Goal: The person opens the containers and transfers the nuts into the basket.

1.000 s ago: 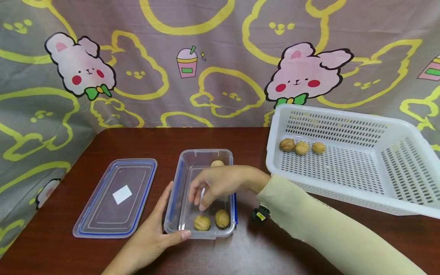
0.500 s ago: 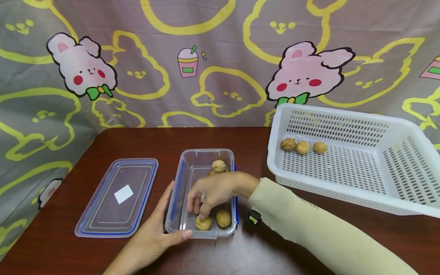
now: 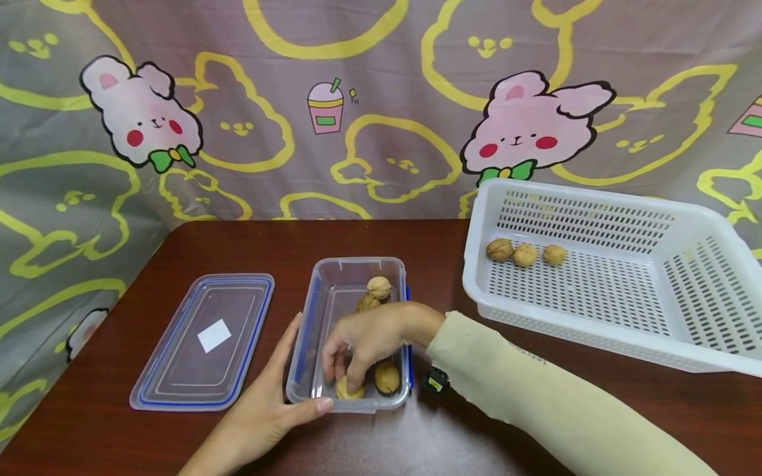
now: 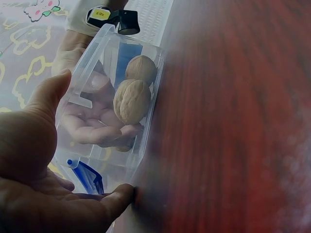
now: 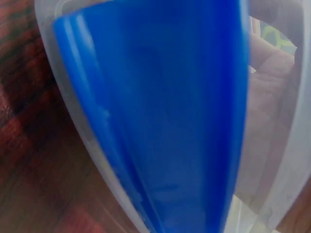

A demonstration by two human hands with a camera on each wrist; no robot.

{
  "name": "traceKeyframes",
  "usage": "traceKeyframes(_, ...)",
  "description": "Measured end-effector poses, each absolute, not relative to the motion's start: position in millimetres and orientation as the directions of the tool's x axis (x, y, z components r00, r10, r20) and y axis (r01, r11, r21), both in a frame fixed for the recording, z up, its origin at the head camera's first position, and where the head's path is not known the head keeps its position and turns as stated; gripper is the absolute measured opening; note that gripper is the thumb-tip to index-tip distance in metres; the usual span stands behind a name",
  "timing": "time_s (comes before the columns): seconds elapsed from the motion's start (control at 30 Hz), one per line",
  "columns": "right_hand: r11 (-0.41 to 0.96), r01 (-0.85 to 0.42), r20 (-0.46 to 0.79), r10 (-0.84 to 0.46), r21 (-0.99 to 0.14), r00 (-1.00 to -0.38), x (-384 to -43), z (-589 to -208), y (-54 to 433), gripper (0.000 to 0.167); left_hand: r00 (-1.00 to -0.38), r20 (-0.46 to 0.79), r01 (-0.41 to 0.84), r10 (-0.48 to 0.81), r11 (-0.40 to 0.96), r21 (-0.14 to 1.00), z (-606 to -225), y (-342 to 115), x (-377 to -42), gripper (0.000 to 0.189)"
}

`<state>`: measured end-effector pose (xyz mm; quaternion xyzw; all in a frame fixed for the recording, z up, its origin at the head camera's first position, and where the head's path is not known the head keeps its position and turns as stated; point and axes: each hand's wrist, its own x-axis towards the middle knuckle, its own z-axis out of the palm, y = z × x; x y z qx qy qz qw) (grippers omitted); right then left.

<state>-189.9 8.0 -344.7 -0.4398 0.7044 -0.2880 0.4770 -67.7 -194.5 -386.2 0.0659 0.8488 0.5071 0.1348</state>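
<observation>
A clear plastic food container (image 3: pixel 351 408) stands on the table in the head view. My left hand (image 3: pixel 262 410) grips its near left corner, thumb on the rim and fingers along the outer side. Inside, my right hand (image 3: pixel 375 334) reaches down and pinches a walnut (image 3: pixel 350 391) at the near end between thumb and fingers. Another walnut (image 3: pixel 387 378) lies to the right of it, and two more, one a pale walnut (image 3: pixel 378 287), sit at the far end. Through the wall, the left wrist view shows walnuts (image 4: pixel 132 102) by the curled right fingers. A blue latch (image 5: pixel 160 97) fills the right wrist view.
Left of the container lies its clear lid (image 3: pixel 202 363) with a blue seal and a white square label (image 3: pixel 213 336). A white perforated basket (image 3: pixel 571 330) stands at the right, holding three walnuts (image 3: pixel 525 255). A patterned cloth (image 3: pixel 387 158) hangs behind the table.
My right hand has lowered toward the near end of the container and taken hold of the walnut there. More of the far walnuts now shows. The left hand keeps its grip.
</observation>
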Motion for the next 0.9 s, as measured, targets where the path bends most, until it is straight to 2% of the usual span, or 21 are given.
traceKeyframes(0.17,0.425,-0.331,-0.405,-0.905,-0.842,-0.132,-192,-347,7,0.029,-0.958,-0.147,-0.009,0.246,0.487,0.873,-386,-195,-67,0.120)
traceKeyframes(0.43,0.435,-0.227,-0.420,-0.900,-0.871,-0.114,-194,-351,7,0.034,-0.959,-0.136,0.000,0.247,0.481,0.876,-386,-195,-66,0.120)
traceKeyframes(0.67,0.451,-0.153,-0.447,-0.893,-0.880,-0.060,-190,-354,6,0.038,-0.962,-0.143,-0.004,0.234,0.508,0.861,-386,-194,-67,0.120)
traceKeyframes(0.9,0.454,-0.141,-0.447,-0.891,-0.880,-0.079,-190,-356,5,0.034,-0.961,-0.138,0.001,0.241,0.501,0.865,-387,-194,-67,0.120)
